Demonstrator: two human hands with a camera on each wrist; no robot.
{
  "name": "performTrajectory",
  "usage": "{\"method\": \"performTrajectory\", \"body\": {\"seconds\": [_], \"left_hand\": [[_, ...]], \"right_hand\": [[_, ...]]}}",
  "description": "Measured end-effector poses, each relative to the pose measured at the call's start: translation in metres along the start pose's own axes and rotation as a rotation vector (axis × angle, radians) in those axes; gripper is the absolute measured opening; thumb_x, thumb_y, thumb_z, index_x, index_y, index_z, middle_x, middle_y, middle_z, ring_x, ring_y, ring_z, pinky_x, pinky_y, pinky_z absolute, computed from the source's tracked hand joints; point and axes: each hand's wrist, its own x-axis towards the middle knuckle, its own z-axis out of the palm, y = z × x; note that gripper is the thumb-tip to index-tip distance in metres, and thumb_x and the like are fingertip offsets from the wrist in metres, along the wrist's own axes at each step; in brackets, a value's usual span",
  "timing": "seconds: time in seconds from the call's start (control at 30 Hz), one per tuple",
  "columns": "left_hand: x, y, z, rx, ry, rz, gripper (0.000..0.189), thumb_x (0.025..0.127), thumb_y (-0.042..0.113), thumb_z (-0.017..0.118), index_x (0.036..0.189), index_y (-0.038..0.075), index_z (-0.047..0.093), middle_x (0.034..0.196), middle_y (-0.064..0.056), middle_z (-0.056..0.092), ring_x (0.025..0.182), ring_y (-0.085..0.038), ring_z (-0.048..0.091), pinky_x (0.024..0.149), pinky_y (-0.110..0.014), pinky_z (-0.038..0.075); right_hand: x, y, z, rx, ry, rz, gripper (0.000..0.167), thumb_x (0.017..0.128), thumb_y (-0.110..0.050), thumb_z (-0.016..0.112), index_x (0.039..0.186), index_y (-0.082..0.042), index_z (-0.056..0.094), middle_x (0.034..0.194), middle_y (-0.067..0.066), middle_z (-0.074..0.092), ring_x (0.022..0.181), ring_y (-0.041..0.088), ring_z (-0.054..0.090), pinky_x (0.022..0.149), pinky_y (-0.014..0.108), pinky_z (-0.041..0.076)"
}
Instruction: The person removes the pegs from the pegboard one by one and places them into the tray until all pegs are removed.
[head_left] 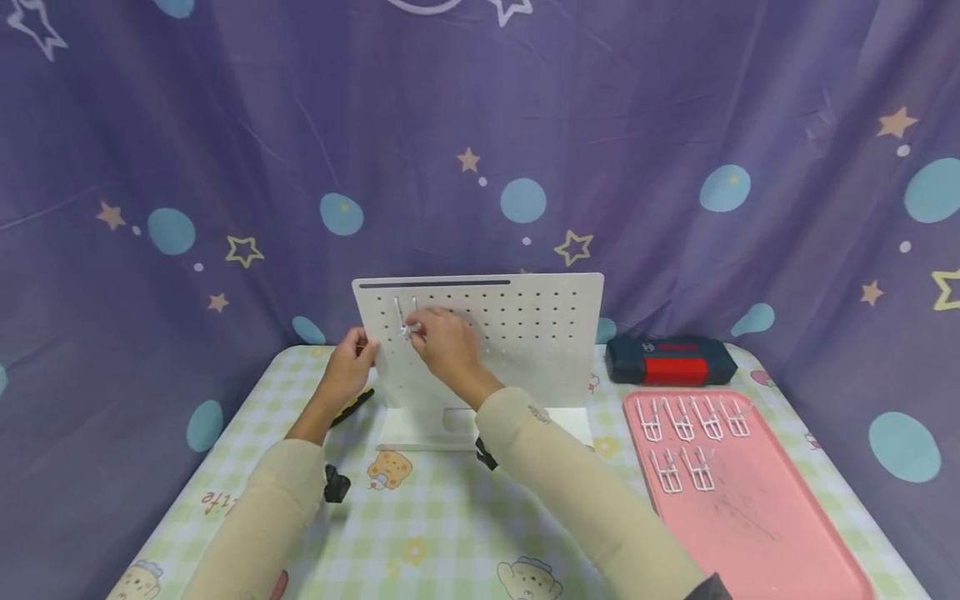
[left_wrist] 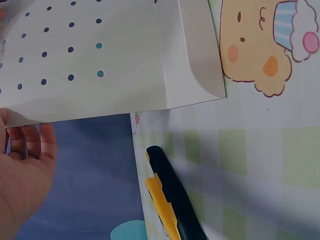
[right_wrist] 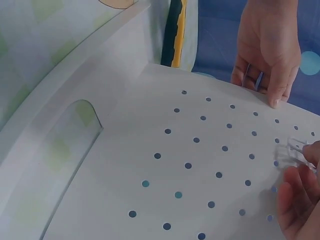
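A white pegboard (head_left: pixel 536 375) stands upright on its foot on the table. My left hand (head_left: pixel 348 367) grips its left edge, thumb on the front and fingers curled behind, as the left wrist view also shows. High on the left part of the board, my right hand (head_left: pixel 450 346) pinches a white wire hook (head_left: pixel 406 330) between thumb and fingertips. Two long prongs of that hook lie against the board's face, pointing up. In the right wrist view the hook (right_wrist: pixel 295 150) is right at the rows of holes, partly covered by the fingers.
On the right a pink tray (head_left: pixel 757 525) bears several similar wire hooks (head_left: pixel 681 418). Behind it lies a dark blue and red case (head_left: pixel 671 361). A black and yellow tool (left_wrist: pixel 170 195) lies behind the board's left side. A checked cloth (head_left: pixel 442 533) covers the table; a purple curtain (head_left: pixel 420 108) hangs behind.
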Motion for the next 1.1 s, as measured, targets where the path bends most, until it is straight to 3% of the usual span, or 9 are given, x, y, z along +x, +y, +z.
{"method": "performTrajectory", "body": {"seconds": [0.4, 0.9, 1.1], "left_hand": [[-0.0007, 0.0012, 0.0006, -0.014, -0.004, 0.0, 0.036, 0.11, 0.029, 0.039, 0.132, 0.001, 0.045, 0.131, -0.023, 0.054, 0.124, -0.036, 0.054, 0.108, -0.053, 0.049], [-0.003, 0.0009, 0.0006, -0.012, -0.002, 0.015, 0.035, 0.11, 0.027, 0.038, 0.131, -0.001, 0.045, 0.13, -0.024, 0.055, 0.123, -0.037, 0.055, 0.107, -0.052, 0.05], [-0.0006, 0.0012, 0.0007, -0.02, 0.001, 0.025, 0.033, 0.11, 0.025, 0.04, 0.129, -0.002, 0.045, 0.128, -0.025, 0.055, 0.121, -0.038, 0.056, 0.106, -0.053, 0.051]], "right_hand": [[0.0026, -0.0022, 0.002, 0.007, 0.063, 0.01, 0.009, 0.094, -0.033, 0.071, 0.1, -0.029, 0.076, 0.105, -0.009, 0.076, 0.091, 0.01, 0.07, 0.072, 0.028, 0.056], [-0.0001, -0.0034, 0.0015, 0.001, 0.068, -0.005, 0.011, 0.096, -0.036, 0.069, 0.101, -0.029, 0.076, 0.107, -0.009, 0.075, 0.097, 0.011, 0.071, 0.072, 0.03, 0.058], [-0.0003, -0.0017, 0.0033, 0.009, 0.11, -0.037, 0.01, 0.095, -0.033, 0.07, 0.1, -0.027, 0.076, 0.105, -0.007, 0.075, 0.094, 0.011, 0.071, 0.07, 0.029, 0.057]]}}
